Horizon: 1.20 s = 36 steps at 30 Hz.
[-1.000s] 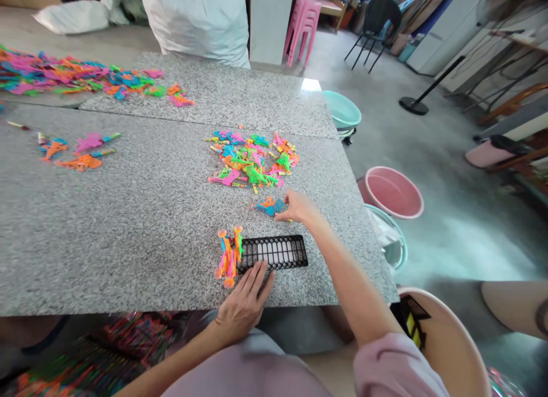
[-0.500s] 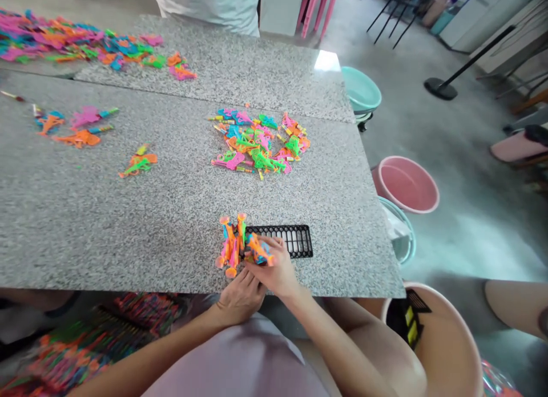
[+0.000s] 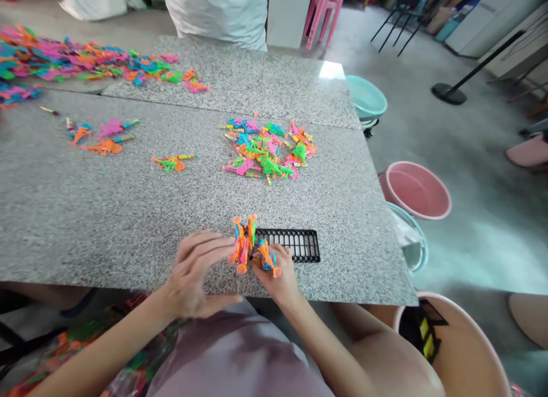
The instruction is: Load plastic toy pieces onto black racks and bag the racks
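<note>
A black plastic rack lies near the front edge of the table. Small orange, pink and green toy guns with orange suction-cup tips stand in its left end. My right hand is closed around an orange and blue toy gun over the rack's near side, beside the standing ones; its lower end is hidden by my fingers. To the left, my left hand has its fingers spread and holds nothing, with the fingertips close to the standing toys. Whether they touch cannot be made out.
A loose heap of toy guns lies behind the rack. More toy guns are scattered at left, with a long pile at the back. Along the table's right side stand a pink basin, turquoise basins and an orange tub.
My left hand has drawn away to the left from beside my right hand and spread its fingers. One toy group at left now lies farther right with its yellow end turned. The view has shifted slightly.
</note>
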Each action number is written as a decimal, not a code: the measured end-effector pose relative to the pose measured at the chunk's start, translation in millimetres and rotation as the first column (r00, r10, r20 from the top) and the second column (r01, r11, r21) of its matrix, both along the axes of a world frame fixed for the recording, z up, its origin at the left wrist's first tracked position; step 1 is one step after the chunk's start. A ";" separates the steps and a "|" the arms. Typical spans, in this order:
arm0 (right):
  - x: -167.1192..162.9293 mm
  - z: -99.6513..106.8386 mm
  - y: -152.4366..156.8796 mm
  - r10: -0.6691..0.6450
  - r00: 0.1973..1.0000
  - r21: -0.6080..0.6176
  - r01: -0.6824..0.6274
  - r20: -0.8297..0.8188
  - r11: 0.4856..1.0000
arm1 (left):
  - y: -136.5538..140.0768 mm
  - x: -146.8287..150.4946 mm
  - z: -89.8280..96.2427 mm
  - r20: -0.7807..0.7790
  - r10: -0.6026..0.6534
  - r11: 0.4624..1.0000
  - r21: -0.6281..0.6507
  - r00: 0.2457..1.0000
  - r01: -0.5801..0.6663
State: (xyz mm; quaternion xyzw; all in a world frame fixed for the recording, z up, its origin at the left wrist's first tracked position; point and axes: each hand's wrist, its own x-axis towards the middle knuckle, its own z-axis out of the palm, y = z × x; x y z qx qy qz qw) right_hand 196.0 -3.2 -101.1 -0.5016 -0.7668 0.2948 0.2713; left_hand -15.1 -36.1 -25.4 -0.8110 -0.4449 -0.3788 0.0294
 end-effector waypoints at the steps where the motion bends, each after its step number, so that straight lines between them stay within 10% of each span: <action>1: 0.0 -0.9 -0.1 0.001 1.000 0.013 -0.001 0.011 1.000 | 13.4 1.7 3.5 -0.072 -0.089 0.996 -0.031 0.993 0.087; 5: 1.9 0.9 1.7 0.048 0.995 0.014 -0.049 0.090 0.999 | 51.0 6.0 4.7 -0.210 -0.335 0.934 -0.203 0.919 0.294; 16: 2.3 13.3 11.7 0.142 0.969 -0.047 -0.136 0.203 0.990 | 51.7 -1.4 -25.1 -0.255 -0.285 0.952 -0.187 0.924 0.242; 26: -0.1 -6.9 3.1 0.021 0.997 0.053 -0.024 0.068 0.998 | 61.3 -19.4 23.9 -0.096 -0.487 0.820 -0.394 0.868 0.416; 36: 8.7 -20.1 2.2 0.123 0.992 0.197 -0.120 0.000 0.973 | 75.4 -5.8 -10.4 0.084 -0.182 0.982 -0.036 0.980 0.186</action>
